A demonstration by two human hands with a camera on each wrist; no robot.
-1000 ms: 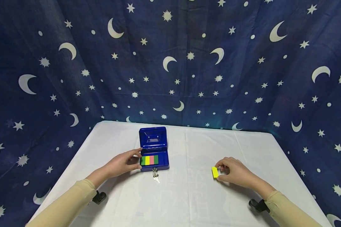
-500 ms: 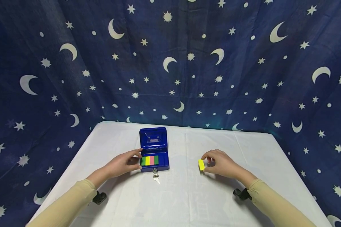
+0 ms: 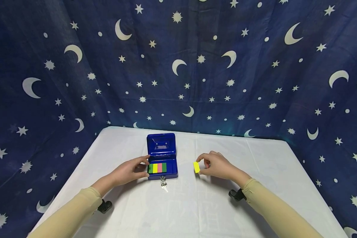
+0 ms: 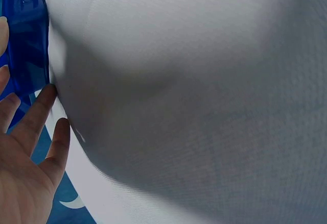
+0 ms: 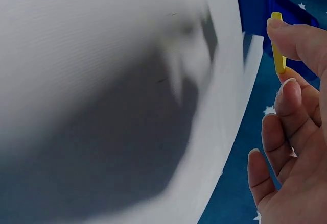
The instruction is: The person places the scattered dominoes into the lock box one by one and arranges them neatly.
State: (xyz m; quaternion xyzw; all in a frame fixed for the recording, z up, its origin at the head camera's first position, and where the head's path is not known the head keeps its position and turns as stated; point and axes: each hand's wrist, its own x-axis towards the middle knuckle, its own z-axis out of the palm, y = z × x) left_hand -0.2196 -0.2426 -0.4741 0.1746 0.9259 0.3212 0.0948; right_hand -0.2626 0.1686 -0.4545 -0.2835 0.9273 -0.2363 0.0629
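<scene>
A blue metal cash box [image 3: 172, 169] stands with its lid [image 3: 161, 144] raised at the left of the white table. Inside its left part lies a row of small blocks: green, yellow [image 3: 155, 168], pink [image 3: 159, 168] and dark green. My left hand [image 3: 125, 171] rests at the box's left side, thumb and fingertips spread along the edge; the left wrist view shows the fingers fairly straight. To the right of the box, my right hand [image 3: 221, 166] pinches a yellow block [image 3: 196, 167] between thumb and index finger. In the right wrist view its other fingers are loosely bent.
Keys [image 3: 164, 187] hang from the lock [image 3: 163, 179] at the box's front. A white cloth covers the table [image 3: 178, 215]. Dark blue fabric [image 3: 208, 89] with moons and stars rises behind and at both sides.
My right hand has carried the yellow block leftward and a little away from me, closer to the box. My left hand and the box have stayed in place.
</scene>
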